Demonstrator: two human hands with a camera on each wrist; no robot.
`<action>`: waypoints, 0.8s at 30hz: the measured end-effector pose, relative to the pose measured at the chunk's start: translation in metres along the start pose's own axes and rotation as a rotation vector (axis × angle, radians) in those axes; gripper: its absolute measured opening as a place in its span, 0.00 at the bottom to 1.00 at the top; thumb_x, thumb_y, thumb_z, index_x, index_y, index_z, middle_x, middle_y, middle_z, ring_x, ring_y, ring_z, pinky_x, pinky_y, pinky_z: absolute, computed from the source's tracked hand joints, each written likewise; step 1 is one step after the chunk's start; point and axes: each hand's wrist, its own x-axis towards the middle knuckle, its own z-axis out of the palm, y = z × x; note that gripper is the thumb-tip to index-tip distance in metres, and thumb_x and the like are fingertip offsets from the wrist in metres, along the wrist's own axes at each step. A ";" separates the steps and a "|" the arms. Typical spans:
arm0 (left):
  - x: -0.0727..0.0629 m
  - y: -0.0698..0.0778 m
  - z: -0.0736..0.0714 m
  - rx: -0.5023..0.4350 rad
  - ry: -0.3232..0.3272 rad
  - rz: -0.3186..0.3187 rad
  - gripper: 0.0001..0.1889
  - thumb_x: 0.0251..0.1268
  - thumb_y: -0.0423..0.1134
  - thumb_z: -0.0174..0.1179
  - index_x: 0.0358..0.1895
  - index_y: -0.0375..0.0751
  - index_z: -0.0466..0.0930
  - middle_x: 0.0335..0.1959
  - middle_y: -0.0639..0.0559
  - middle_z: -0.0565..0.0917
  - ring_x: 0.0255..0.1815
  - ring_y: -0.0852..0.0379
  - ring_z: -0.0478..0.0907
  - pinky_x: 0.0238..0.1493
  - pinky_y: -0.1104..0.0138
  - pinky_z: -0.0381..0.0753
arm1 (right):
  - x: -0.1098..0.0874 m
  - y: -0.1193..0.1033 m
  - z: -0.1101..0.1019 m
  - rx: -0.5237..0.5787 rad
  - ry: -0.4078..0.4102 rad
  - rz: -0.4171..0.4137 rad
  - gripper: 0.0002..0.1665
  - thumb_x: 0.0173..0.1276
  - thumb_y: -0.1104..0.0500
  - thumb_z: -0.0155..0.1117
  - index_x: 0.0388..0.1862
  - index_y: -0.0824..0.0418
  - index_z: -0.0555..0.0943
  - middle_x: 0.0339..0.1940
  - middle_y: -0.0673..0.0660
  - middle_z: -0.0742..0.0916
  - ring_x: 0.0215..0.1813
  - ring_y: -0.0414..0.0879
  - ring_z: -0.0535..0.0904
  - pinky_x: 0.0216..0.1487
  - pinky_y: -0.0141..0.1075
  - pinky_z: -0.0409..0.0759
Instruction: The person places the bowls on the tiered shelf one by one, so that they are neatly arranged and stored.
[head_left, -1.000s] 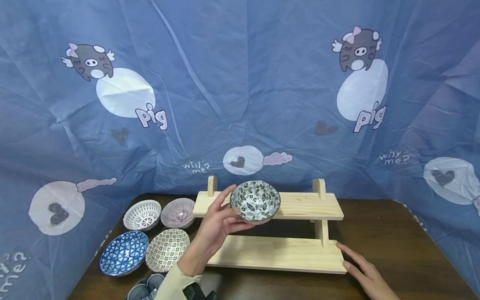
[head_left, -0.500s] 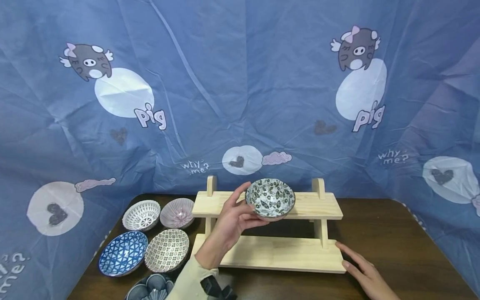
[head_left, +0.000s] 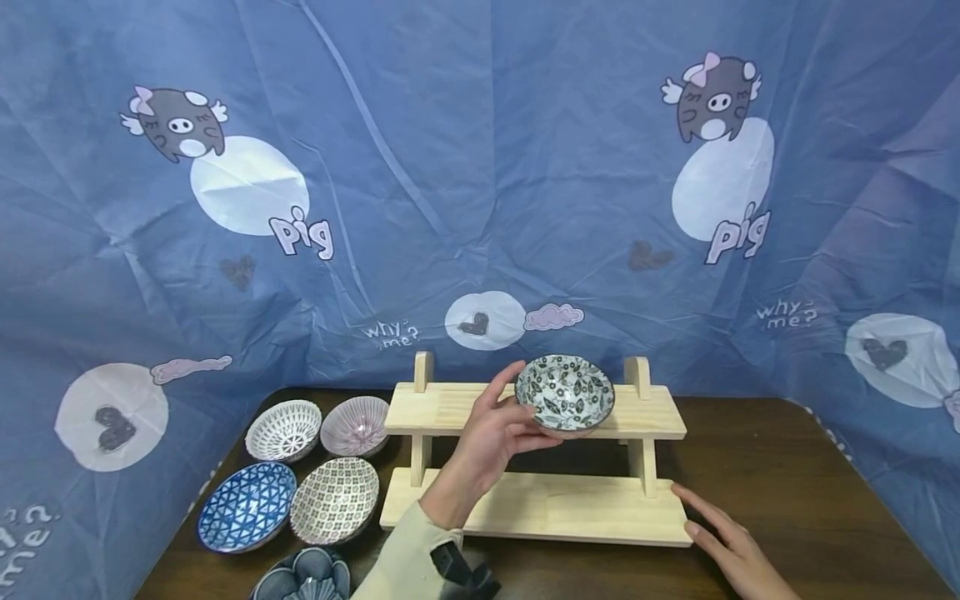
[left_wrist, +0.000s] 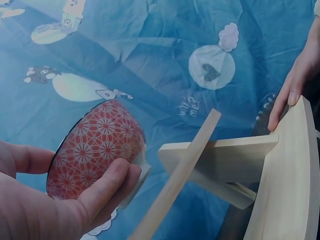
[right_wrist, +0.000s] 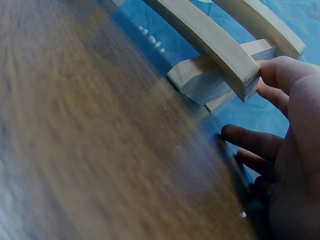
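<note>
A dark brown wood-grain table [head_left: 787,483] stands before a creased blue fabric backdrop [head_left: 420,125] printed with winged pigs [head_left: 715,100] and "why me?" lettering [head_left: 786,312]; the fabric also rises at both sides. On the wood sits a pale 2-tier display rack [head_left: 562,506], with 5 patterned bowls [head_left: 334,500] grouped to its left. The left hand [head_left: 491,429] pinches a floral bowl [head_left: 565,393], red outside, tilted by the upper tier [head_left: 435,410]; whether they touch is unclear. Well apart, the right hand [head_left: 731,546] rests extended fingers [head_left: 705,506] against the rack's lower right end.
</note>
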 end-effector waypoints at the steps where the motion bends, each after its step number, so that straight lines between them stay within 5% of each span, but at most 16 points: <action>1: 0.001 -0.001 0.002 0.003 0.000 -0.001 0.40 0.62 0.24 0.47 0.79 0.48 0.51 0.66 0.26 0.68 0.30 0.57 0.85 0.56 0.40 0.83 | 0.000 0.000 0.000 -0.006 0.004 -0.003 0.31 0.80 0.45 0.49 0.78 0.51 0.65 0.71 0.35 0.71 0.64 0.13 0.58 0.55 0.33 0.79; 15: 0.014 -0.013 0.023 -0.014 -0.012 -0.003 0.40 0.60 0.23 0.48 0.78 0.46 0.54 0.61 0.27 0.73 0.28 0.57 0.84 0.53 0.41 0.85 | 0.000 0.003 0.002 -0.036 0.024 -0.006 0.29 0.79 0.45 0.50 0.76 0.46 0.67 0.74 0.48 0.74 0.64 0.13 0.59 0.55 0.31 0.78; 24: 0.022 -0.018 0.031 -0.014 -0.010 0.006 0.39 0.60 0.24 0.48 0.78 0.46 0.55 0.67 0.24 0.68 0.28 0.58 0.83 0.53 0.42 0.85 | 0.001 0.001 0.002 -0.016 0.013 0.001 0.31 0.79 0.45 0.50 0.77 0.50 0.66 0.72 0.38 0.72 0.63 0.12 0.58 0.56 0.31 0.78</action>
